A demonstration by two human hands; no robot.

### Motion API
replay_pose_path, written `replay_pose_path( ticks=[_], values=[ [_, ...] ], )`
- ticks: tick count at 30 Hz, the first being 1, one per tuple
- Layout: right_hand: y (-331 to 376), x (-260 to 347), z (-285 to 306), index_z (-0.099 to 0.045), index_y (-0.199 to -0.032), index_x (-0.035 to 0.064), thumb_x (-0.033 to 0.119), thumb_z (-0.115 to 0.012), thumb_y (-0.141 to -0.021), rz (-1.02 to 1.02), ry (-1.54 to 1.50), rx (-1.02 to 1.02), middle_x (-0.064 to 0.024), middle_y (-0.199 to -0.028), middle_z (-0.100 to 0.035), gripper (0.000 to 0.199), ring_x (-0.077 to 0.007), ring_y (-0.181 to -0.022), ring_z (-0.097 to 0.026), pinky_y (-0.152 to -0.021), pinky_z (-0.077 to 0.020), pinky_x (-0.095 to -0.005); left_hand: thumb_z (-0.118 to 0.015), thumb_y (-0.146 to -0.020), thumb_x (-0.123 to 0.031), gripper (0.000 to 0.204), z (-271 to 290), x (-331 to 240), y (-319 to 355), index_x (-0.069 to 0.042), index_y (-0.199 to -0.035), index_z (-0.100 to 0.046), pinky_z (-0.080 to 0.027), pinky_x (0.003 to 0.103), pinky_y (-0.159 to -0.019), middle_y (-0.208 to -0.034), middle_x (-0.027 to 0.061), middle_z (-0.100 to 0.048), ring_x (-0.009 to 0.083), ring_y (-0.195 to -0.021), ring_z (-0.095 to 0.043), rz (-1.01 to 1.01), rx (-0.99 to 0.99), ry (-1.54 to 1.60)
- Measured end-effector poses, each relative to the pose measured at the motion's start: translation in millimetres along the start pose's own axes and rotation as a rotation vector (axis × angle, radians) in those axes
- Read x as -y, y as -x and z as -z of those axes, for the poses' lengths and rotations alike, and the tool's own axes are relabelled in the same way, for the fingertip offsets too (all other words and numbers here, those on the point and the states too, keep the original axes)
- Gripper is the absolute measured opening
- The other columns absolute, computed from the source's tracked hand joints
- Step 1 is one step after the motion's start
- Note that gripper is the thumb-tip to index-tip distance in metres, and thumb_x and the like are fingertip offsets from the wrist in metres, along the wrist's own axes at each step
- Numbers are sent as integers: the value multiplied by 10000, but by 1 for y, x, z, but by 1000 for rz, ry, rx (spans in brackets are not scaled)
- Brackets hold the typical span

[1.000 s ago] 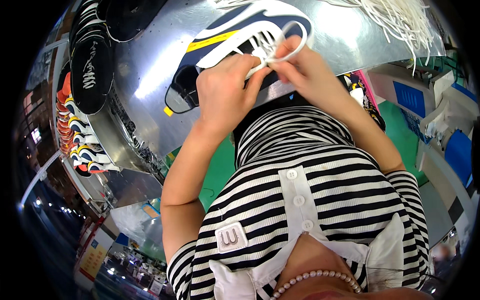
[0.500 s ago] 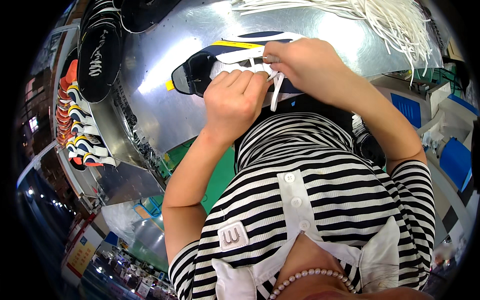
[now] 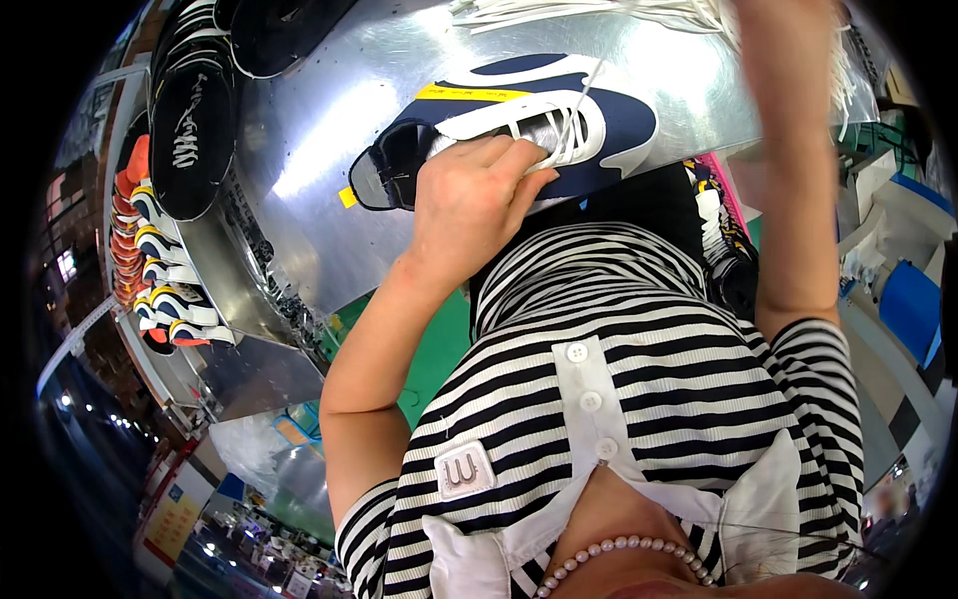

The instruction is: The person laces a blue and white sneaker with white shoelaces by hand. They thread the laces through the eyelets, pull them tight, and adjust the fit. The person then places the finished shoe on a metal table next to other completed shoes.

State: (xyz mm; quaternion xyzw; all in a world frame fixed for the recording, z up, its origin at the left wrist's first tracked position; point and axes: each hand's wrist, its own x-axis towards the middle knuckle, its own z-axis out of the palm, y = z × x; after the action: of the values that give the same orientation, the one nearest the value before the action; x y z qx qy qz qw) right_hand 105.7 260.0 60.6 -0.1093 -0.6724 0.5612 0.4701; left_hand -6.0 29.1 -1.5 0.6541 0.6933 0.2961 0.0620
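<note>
Pressing navy/white shoe (image 3: 559,125) on metal table (image 3: 329,130), upper centre, left hand (image 3: 469,205) fingers curled over it; rt forearm (image 3: 793,150) now raised, lace (image 3: 579,105) taut vs 0.5 s ago; rt fingers out of frame; no containers

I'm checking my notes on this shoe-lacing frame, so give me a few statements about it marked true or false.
1. The left hand rests on the navy and white shoe. True.
2. The shoe lies on a wooden table. False: it lies on a shiny metal table.
3. A white lace runs up from the shoe's eyelets toward the raised right arm. True; the right hand itself is out of view past the top edge.
4. The bundle of loose white laces lies at the near edge of the table. False: it lies at the far edge.
5. Black insoles lie to the left of the shoe. True.
</note>
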Motion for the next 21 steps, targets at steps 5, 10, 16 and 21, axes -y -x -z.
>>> replay_pose_path(
  ticks=[5,10,16,21],
  values=[
    [73,-35,-28,-650,-963,23,62,-674,-892,-457,-87,420,-9,-895,-672,85,-77,-882,-634,-833,-498,-219,-735,-860,-291,611,14,-8,1,-41,-1320,-419,-519,382,-648,-825,139,-691,335,-727,-669,282,57,220],
    [85,-40,-47,-668,-968,27,86,-714,-856,-438,145,386,0,-852,-670,136,-54,-790,-590,-727,-483,-216,-652,-926,-352,610,7,5,-3,10,-1354,-411,-523,387,-742,-986,247,-674,413,-887,-661,562,-29,353],
    [95,-43,-54,-662,-1024,85,196,-722,-859,-270,337,373,-87,-780,-696,208,-198,-690,-681,-636,-525,-288,-785,-828,-238,423,-5,0,-7,18,-1113,-605,-510,273,-766,-936,93,-699,139,-832,-656,606,-193,223],
    [101,-34,-46,-615,-1057,70,193,-665,-901,-277,321,312,-104,-820,-695,205,-242,-729,-692,-650,-526,-324,-792,-809,-156,387,-15,2,-4,19,-1107,-618,-514,267,-774,-945,90,-699,133,-844,-661,544,-282,160]
  ],
)
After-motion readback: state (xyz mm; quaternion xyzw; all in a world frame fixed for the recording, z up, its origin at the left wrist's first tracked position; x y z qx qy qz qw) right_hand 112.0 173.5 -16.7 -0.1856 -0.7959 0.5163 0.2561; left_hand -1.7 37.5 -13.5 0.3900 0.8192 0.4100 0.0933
